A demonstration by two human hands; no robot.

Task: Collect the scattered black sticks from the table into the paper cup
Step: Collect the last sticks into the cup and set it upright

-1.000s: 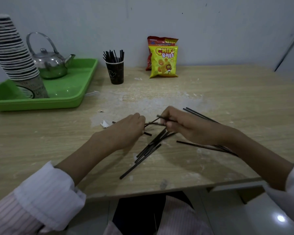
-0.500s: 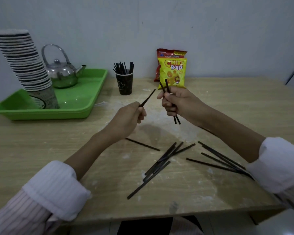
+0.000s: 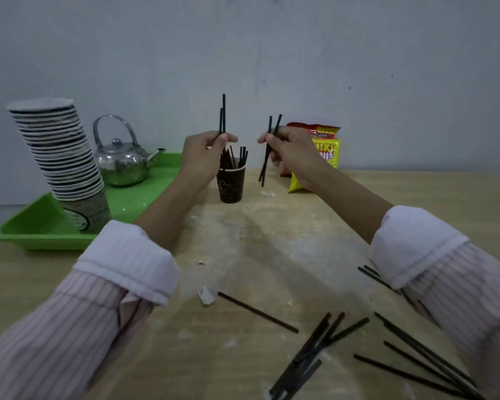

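Observation:
A dark paper cup stands at the back of the wooden table with several black sticks upright inside. My left hand is just above and left of the cup, pinching two black sticks held upright. My right hand is to the right of the cup, gripping two black sticks that hang tilted above the table. Several black sticks lie scattered on the near table, with one lone stick to their left and more sticks at the right.
A green tray at the left holds a tall stack of paper cups and a metal kettle. Yellow and red snack bags lean against the wall behind my right hand. A paper scrap lies mid-table.
Both hands have lifted from the scattered pile and moved to the back of the table, each carrying sticks; the left hand now holds its sticks upright over the cup.

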